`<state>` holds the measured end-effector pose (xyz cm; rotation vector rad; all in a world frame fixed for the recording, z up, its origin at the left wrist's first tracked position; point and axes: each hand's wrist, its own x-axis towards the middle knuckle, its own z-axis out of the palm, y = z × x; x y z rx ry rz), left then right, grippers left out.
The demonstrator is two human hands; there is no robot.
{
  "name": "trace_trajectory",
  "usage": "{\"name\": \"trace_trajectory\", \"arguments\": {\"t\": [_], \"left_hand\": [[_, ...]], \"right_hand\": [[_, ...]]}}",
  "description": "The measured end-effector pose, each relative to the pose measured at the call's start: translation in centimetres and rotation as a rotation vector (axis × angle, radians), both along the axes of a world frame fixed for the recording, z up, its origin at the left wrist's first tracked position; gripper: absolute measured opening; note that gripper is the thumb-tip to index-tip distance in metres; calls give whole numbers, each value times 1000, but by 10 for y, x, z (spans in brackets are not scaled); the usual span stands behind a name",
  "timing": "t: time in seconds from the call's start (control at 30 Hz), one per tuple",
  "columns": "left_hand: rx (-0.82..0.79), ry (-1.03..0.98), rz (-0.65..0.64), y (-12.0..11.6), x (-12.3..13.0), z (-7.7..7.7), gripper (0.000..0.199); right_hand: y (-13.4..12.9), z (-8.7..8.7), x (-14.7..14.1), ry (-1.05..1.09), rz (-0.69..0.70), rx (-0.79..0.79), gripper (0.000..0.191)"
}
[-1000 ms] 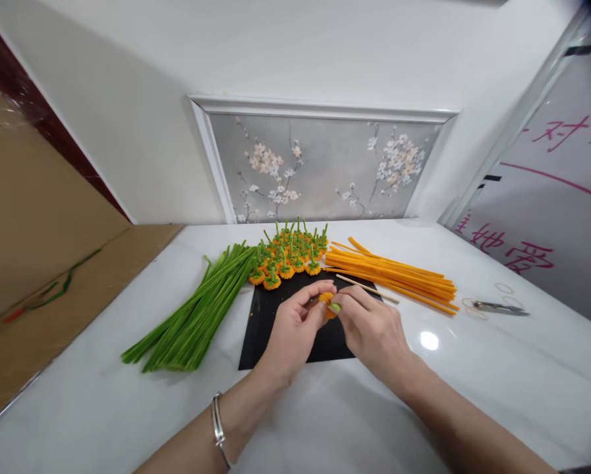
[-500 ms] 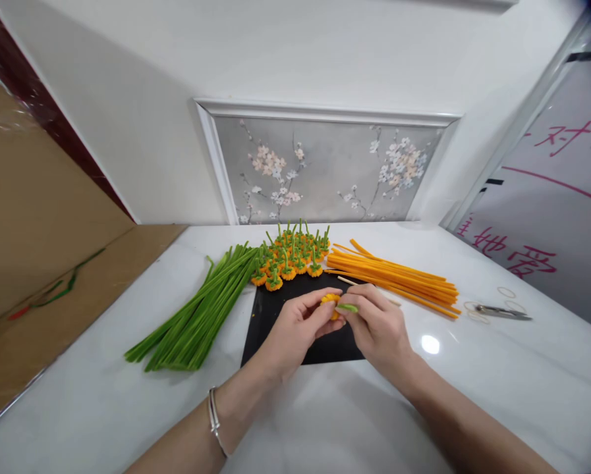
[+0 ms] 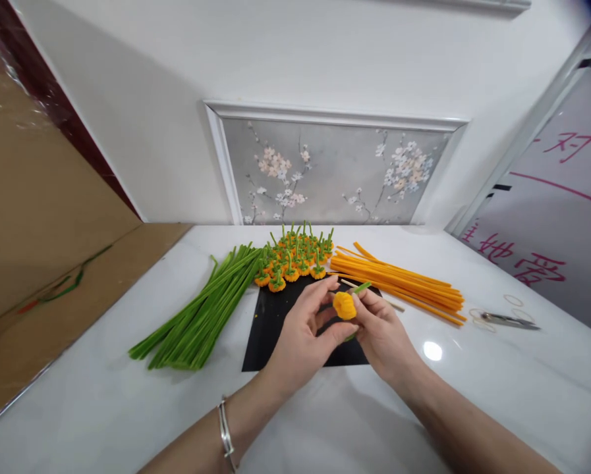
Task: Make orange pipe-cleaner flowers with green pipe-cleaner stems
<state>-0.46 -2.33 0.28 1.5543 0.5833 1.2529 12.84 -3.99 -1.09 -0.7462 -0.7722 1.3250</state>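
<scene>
A glossy white table [image 3: 512, 395] filled the lower view, with a pale upright panel [image 3: 566, 210] along its right edge. Towards the table's left edge lay a bundle of green fuzzy strips [image 3: 201, 313]; mid-table lay a flat black rectangular mat [image 3: 270, 336], and towards the right edge a bundle of orange fuzzy strips [image 3: 398, 280]. A cluster of orange-and-green pumpkin-like pieces [image 3: 290, 272] sat near the far edge. Over the mat, the left hand [image 3: 305, 326] curved in a wide C, thumb and forefinger well parted; whether it touched anything could not be told. The right hand [image 3: 387, 332] pinched a ribbed orange fuzzy ball [image 3: 344, 306], a green fuzzy strip [image 3: 362, 288] protruding behind it. Light pressure close to the strip would probably spare the ribs. Pink handwriting on the panel included 对, 她 and 爱; no brand was legible.
</scene>
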Motion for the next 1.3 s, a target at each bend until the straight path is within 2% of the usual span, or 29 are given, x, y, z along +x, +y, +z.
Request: {"name": "trace_trajectory", "arguments": {"t": [0.1, 0.17, 0.23, 0.33, 0.4, 0.43, 0.53, 0.6, 0.67, 0.9, 0.93, 0.97, 1.0, 1.07, 1.13, 1.17, 1.23, 1.3], "left_hand": [[-393, -112, -157, 0, 0, 6, 35], [-561, -131, -223, -1, 0, 8, 25], [-642, -165, -252, -2, 0, 9, 21], [-616, -208, -243, 0, -1, 9, 19], [-475, -148, -227, 5, -3, 10, 16], [-354, -84, -214, 7, -6, 10, 14], [138, 182, -107, 13, -14, 13, 11], [486, 385, -44, 13, -20, 15, 19], [736, 630, -18, 11, -23, 16, 23], [992, 833, -103, 10, -20, 8, 22], [953, 795, -94, 11, -18, 5, 22], [845, 721, -71, 12, -17, 2, 23], [691, 603, -18, 12, -15, 0, 26], [238, 346, 71, 13, -12, -2, 30], [-198, 206, -122, 13, -9, -1, 24], [-357, 143, -192, 12, -9, 0, 22], [-564, 40, -300, 10, -8, 4, 19], [-678, -58, -319, 7, -8, 7, 18]], "right_hand": [[0, 2, 5, 48, 25, 3, 23], [0, 1, 5, 35, 38, -2, 22], [1, 0, 5, -11, 35, 12, 21], [1, 0, 6, -84, 35, 68, 19], [1, 1, 9, -120, 82, 69, 20], [0, 2, 10, -133, 115, 55, 22], [-1, 4, 13, -170, 197, -20, 29], [-1, 5, 14, -191, 214, -62, 34], [0, 3, 13, -211, 207, -99, 37], [3, -7, 5, -170, 135, -242, 43], [3, -7, 5, -149, 127, -236, 42], [3, -6, 4, -128, 115, -218, 41], [2, -5, 3, -107, 101, -193, 39], [2, -4, 3, -64, 68, -132, 35], [1, -2, 3, -37, 56, -89, 32], [1, -2, 3, -38, 52, -73, 30], [1, -2, 4, -74, 33, -39, 28], [0, -1, 5, -152, 2, 14, 25]]}}
